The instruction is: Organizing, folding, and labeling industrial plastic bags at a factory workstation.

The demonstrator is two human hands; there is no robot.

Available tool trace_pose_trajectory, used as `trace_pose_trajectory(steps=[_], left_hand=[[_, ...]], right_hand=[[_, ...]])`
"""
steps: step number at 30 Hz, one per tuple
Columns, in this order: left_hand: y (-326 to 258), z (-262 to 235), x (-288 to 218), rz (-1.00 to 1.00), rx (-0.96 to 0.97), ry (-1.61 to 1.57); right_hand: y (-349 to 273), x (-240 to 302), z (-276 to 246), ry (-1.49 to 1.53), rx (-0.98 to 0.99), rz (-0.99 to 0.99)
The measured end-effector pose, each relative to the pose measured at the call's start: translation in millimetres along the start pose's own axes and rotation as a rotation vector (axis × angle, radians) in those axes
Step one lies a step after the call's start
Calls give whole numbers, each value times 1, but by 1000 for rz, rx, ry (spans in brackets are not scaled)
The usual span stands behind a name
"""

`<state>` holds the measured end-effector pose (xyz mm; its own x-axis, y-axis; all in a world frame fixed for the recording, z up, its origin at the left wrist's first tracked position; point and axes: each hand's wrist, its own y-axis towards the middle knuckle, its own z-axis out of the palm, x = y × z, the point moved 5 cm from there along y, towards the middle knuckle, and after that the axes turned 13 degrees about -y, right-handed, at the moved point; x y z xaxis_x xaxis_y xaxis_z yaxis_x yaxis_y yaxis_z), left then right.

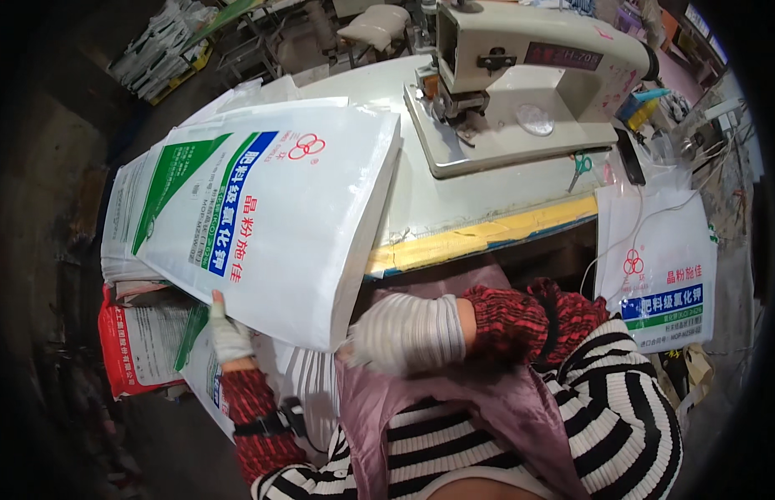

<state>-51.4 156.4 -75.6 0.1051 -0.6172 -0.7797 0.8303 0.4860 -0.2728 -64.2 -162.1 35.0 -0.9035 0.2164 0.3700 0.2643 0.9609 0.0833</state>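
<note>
A large white sack (304,217) with green, blue and red print lies slanting on top of a stack of similar sacks (125,225), partly over the left part of the sewing table. My left hand (227,333), in a pale glove with a bare thumb tip, pinches its near left edge; the thumb is on top and the other fingers are hidden. My right hand (408,333), in a white striped glove, is just beside the sack's near right corner. Its fingers are smeared by motion, and whether it touches the sack is unclear.
An industrial sewing machine (521,83) stands on the white table (412,200), which has a yellow-taped front edge. Teal scissors (580,169) and a dark phone (629,157) lie right of it. Another printed sack (654,267) hangs at the right; a red-edged sack (137,350) is lower left.
</note>
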Motion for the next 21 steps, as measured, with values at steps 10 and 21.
trace_pose_trajectory(steps=[10,21], left_hand=[[-116,13,117,-458,37,18],[-166,-53,54,-249,-369,215]], right_hand=[[42,-32,55,-102,27,153],[-28,-215,9,-57,-235,982]])
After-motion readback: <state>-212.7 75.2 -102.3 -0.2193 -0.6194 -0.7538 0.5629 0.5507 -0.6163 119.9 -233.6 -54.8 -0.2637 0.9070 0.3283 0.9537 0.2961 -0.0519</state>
